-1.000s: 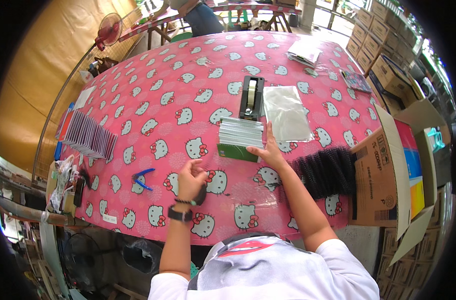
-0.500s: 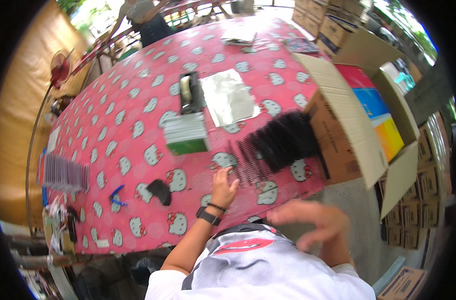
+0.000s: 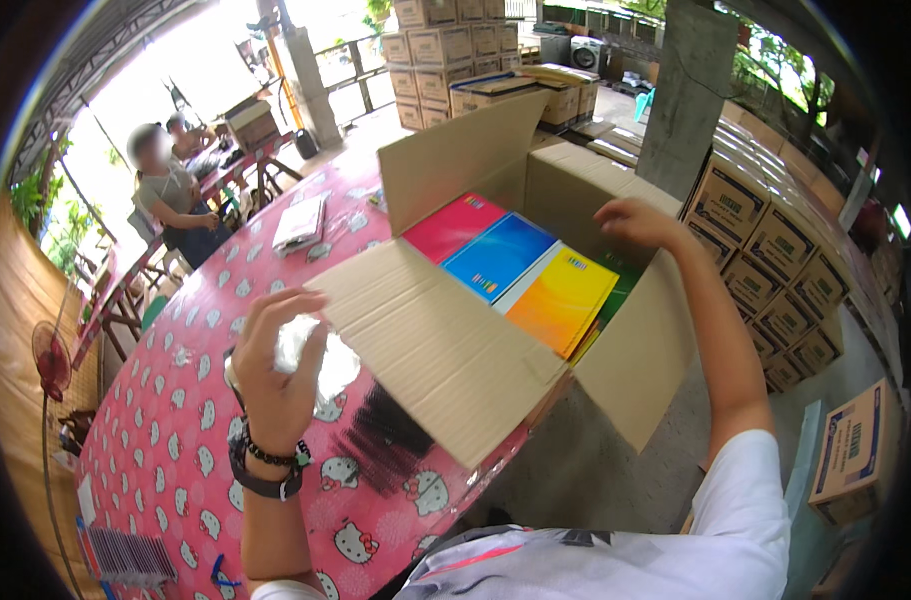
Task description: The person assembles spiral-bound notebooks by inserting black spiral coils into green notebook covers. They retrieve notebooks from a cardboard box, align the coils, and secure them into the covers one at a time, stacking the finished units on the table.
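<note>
An opened cardboard carton (image 3: 435,345) stands in front of me at the table's right side, its flaps spread outward. Inside lie flat booklets with glossy covers: a pink-red one (image 3: 453,226), a blue one (image 3: 499,256) and a yellow one (image 3: 565,298). A strip of green shows beside the yellow one. My left hand (image 3: 280,355) is raised by the carton's left flap, fingers apart and nothing in them. Over the carton's right inner side hovers my right hand (image 3: 637,222), slightly blurred, its fingers bent but apart with nothing visible in them.
Black spiral coils (image 3: 383,438) lie on the pink patterned tablecloth (image 3: 190,430), near a shiny silvery sheet (image 3: 333,375). A white stack (image 3: 300,222) rests farther back. Stacked cartons (image 3: 765,260) and a concrete pillar (image 3: 687,100) stand to the right. Another person (image 3: 170,205) is at far left.
My view has swung right and up toward the carton. My left hand has risen from beside the coils to the carton's flap; my right hand has moved from near my body to above the carton.
</note>
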A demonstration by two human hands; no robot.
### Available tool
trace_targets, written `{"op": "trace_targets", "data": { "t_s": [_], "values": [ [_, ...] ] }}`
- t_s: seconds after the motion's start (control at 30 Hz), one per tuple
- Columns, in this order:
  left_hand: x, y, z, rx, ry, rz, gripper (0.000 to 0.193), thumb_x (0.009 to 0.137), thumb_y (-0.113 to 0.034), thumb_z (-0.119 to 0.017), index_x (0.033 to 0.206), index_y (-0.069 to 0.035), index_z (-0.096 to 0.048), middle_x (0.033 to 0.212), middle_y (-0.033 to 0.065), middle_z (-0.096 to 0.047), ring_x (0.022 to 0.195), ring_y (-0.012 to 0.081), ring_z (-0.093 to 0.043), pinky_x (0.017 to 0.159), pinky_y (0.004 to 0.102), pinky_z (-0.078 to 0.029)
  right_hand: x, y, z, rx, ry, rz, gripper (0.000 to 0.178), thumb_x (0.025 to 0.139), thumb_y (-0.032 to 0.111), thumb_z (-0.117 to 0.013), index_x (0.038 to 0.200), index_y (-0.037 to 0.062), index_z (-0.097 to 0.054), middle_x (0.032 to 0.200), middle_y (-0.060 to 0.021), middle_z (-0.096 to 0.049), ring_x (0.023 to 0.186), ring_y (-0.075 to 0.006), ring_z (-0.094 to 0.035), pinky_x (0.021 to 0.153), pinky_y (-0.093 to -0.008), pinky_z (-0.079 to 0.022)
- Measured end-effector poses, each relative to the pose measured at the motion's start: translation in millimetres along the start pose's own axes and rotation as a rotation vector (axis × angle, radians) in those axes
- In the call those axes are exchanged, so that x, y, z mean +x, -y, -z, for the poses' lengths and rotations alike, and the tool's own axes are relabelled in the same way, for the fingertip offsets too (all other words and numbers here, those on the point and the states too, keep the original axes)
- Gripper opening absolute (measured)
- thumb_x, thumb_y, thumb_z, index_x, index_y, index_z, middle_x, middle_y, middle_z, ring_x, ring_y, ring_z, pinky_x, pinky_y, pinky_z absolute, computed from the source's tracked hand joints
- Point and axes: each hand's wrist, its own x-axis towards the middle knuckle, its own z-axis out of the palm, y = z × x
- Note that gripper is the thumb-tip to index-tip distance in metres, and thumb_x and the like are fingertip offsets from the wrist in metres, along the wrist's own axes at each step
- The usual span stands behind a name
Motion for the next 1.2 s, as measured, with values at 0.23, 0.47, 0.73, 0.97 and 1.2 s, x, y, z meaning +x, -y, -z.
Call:
{"op": "trace_targets", "data": {
  "t_s": [0.23, 0.47, 0.73, 0.97, 1.2],
  "values": [
    [76.2, -41.8, -97.9, -0.335, 0.522, -0.437, 0.021, 0.079, -0.011, -0.067, 0.099, -0.005, -0.064, 0.104, 0.0128, -0.061, 0.101, 0.0295, -0.058, 0.089, 0.0388, -0.046, 81.7, -59.8, -49.0, -0.279, 0.936, -0.086, 0.066, 0.069, 0.028, -0.072, 0.129, 0.0065, -0.053, 0.123, -0.0167, -0.059, 0.112, -0.0292, -0.056, 0.094, -0.0415, -0.046],
    [154.4, -50.8, -267.9, -0.023, 1.167, -0.163, 0.05, 0.08, -0.039, -0.065, 0.115, -0.004, -0.062, 0.121, 0.0171, -0.058, 0.113, 0.0333, -0.053, 0.095, 0.0408, -0.043, -8.7, -15.7, -10.2, 0.066, -0.138, -0.006, 0.025, 0.077, 0.019, -0.067, 0.092, -0.0005, -0.066, 0.093, -0.0143, -0.066, 0.08, -0.0216, -0.062, 0.07, -0.0344, -0.048],
    [159.7, -23.6, -421.3, 0.11, 1.915, 0.289, 0.08, 0.078, -0.051, -0.067, 0.138, -0.005, -0.041, 0.137, 0.0216, -0.045, 0.123, 0.0347, -0.047, 0.097, 0.0459, -0.044, -54.9, -25.8, -52.7, 0.363, -0.917, 0.097, 0.009, 0.082, 0.009, -0.063, 0.079, 0.001, -0.061, 0.07, -0.0056, -0.054, 0.061, -0.0133, -0.05, 0.055, -0.0262, -0.039],
    [118.9, -15.2, -450.5, -0.367, 2.066, 0.945, 0.061, 0.08, -0.034, -0.067, 0.131, -0.009, -0.047, 0.134, 0.0153, -0.049, 0.124, 0.0348, -0.045, 0.101, 0.0612, -0.033, -55.8, -39.2, -73.7, 0.493, -1.144, 0.222, 0.007, 0.087, 0.005, -0.058, 0.081, 0.0015, -0.058, 0.071, 0.0, -0.048, 0.065, -0.0073, -0.044, 0.06, -0.0211, -0.035],
    [107.4, -12.0, -436.6, -0.534, 2.019, 1.01, 0.055, 0.074, -0.033, -0.068, 0.124, -0.015, -0.054, 0.125, 0.0123, -0.056, 0.12, 0.0346, -0.047, 0.099, 0.0628, -0.031, -54.8, -34.4, -74.5, 0.54, -1.176, 0.321, 0.003, 0.083, 0.001, -0.062, 0.081, 0.0023, -0.06, 0.072, -0.0029, -0.051, 0.062, -0.0104, -0.044, 0.055, -0.0227, -0.035]
  ]
}}
